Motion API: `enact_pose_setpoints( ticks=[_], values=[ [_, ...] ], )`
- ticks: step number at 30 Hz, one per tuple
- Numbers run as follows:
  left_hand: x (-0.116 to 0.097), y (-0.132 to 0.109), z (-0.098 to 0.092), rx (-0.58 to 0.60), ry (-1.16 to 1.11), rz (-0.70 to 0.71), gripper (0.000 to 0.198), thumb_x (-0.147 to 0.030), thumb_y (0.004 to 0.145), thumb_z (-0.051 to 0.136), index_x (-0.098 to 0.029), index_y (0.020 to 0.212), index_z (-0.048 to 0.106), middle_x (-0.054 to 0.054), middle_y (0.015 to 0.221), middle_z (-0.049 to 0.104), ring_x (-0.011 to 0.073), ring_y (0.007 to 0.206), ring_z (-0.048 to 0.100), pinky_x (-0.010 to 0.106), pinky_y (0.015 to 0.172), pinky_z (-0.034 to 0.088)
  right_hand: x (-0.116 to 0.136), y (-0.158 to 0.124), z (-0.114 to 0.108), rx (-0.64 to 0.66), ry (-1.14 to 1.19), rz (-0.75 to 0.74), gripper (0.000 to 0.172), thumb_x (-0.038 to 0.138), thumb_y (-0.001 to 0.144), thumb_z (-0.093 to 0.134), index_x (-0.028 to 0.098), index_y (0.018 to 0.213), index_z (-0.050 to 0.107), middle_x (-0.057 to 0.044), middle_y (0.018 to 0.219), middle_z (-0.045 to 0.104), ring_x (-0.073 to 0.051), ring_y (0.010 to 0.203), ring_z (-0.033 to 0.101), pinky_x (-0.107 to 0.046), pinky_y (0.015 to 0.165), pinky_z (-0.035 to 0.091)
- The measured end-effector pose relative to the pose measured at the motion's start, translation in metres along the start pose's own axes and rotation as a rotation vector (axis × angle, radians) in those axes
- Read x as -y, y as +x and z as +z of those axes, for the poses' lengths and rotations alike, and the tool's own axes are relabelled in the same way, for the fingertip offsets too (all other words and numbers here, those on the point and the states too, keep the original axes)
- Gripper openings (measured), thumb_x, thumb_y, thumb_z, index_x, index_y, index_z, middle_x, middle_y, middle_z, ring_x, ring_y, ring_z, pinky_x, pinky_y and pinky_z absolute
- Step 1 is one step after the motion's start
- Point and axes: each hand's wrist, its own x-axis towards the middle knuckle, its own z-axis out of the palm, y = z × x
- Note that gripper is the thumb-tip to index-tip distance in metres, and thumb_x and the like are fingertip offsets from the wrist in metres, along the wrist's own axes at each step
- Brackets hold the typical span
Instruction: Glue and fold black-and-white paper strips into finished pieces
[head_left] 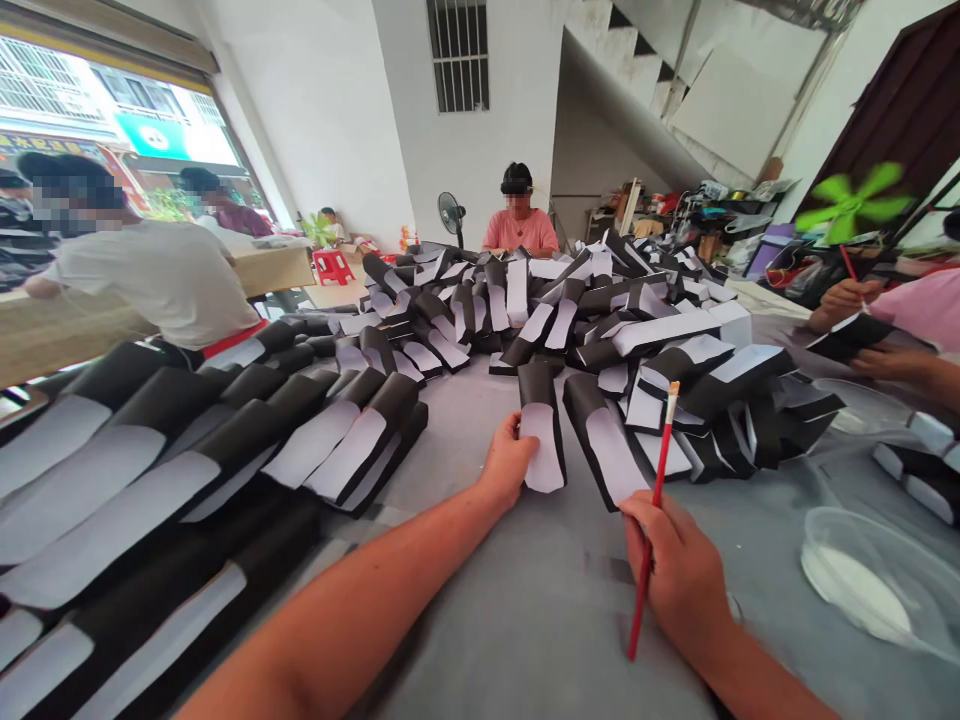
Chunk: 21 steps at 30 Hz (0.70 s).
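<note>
My left hand (510, 458) is closed on the side edge of a black folded paper sleeve (546, 455) with a white panel, its thumb lying on the white part. In my right hand (679, 565) a red-handled paintbrush (663, 455) is held nearly upright, pale tip at the top. The fingers of that hand also meet the lower corner of a second black-and-white paper sleeve (596, 425); whether they pinch it I cannot tell. Both sleeves point away from me over the grey tabletop (480, 600).
A big heap of similar sleeves (517, 290) covers the far table, and more rows (172, 460) lie at left. Right of me stands a clear plastic bowl (840, 515) holding white paste (855, 590). One person (525, 232) sits opposite; another person's hand (847, 300) holds a brush at right.
</note>
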Motion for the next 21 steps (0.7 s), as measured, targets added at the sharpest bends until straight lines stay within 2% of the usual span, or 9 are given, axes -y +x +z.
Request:
enact_pose_setpoints(
  ticks=[6,10,13,16,21],
  values=[
    [-0.003,-0.006,0.002,0.05,0.032,-0.036,0.07,-0.004,0.051,0.048,-0.019,0.12,0.05,0.002,0.083,0.065,0.0152,0.063,0.057,0.023,0.05,0.041,-0.001,0.002,0.0,0.008,-0.02,-0.008,0.018,0.014,0.088,0.047,0.02,0.101,0.058,-0.007,0.089,0.063,-0.018,0.08,0.064,-0.031,0.069,0.055],
    [-0.003,-0.013,0.005,0.099,0.095,0.015,0.068,-0.004,0.055,0.057,-0.019,0.121,0.05,0.004,0.092,0.064,0.0177,0.076,0.059,0.025,0.062,0.045,-0.001,0.002,0.0,-0.009,-0.017,-0.014,0.02,0.015,0.088,0.048,0.02,0.106,0.056,-0.009,0.094,0.062,-0.021,0.087,0.063,-0.036,0.073,0.056],
    [0.001,-0.014,0.006,0.146,0.078,-0.02,0.078,-0.004,0.056,0.062,-0.02,0.13,0.044,0.008,0.109,0.063,0.0183,0.083,0.059,0.027,0.068,0.047,-0.001,0.001,0.001,-0.002,-0.008,-0.003,0.024,0.014,0.087,0.049,0.021,0.109,0.056,-0.009,0.096,0.062,-0.022,0.089,0.063,-0.039,0.074,0.056],
    [0.005,-0.013,0.006,0.141,0.086,-0.048,0.088,-0.004,0.055,0.065,-0.021,0.137,0.038,0.011,0.122,0.059,0.0174,0.084,0.06,0.027,0.069,0.048,-0.002,0.0,0.0,0.009,-0.016,-0.002,0.023,0.015,0.087,0.05,0.021,0.109,0.056,-0.009,0.095,0.062,-0.022,0.088,0.062,-0.039,0.073,0.055],
    [0.007,-0.014,0.005,0.14,0.114,-0.019,0.087,-0.008,0.056,0.07,-0.02,0.136,0.04,0.014,0.128,0.055,0.0161,0.081,0.061,0.026,0.066,0.049,-0.003,0.001,0.0,0.021,-0.007,-0.001,0.021,0.014,0.087,0.05,0.021,0.107,0.055,-0.009,0.095,0.061,-0.022,0.088,0.061,-0.038,0.074,0.054]
  ],
)
